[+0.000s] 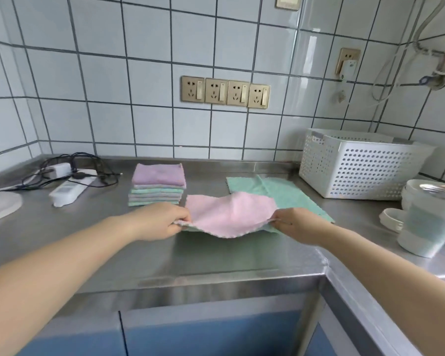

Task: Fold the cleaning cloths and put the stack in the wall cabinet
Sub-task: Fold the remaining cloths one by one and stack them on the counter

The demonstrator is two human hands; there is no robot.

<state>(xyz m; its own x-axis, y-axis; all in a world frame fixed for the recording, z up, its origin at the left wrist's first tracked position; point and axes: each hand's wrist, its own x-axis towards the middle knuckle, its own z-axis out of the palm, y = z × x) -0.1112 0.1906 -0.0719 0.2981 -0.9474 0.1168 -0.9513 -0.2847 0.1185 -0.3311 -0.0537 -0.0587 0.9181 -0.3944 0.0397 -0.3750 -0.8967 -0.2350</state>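
Left hand, right hand: pinched pink cloth | folded stack built | green cloth unfolded; cabinet pending

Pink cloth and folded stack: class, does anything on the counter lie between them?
Nothing visible does. The pink cloth, pinched by the left hand and right hand, hangs just right of the folded stack, with only bare counter between.

Head camera looks forward and down (wide-angle) at countertop.
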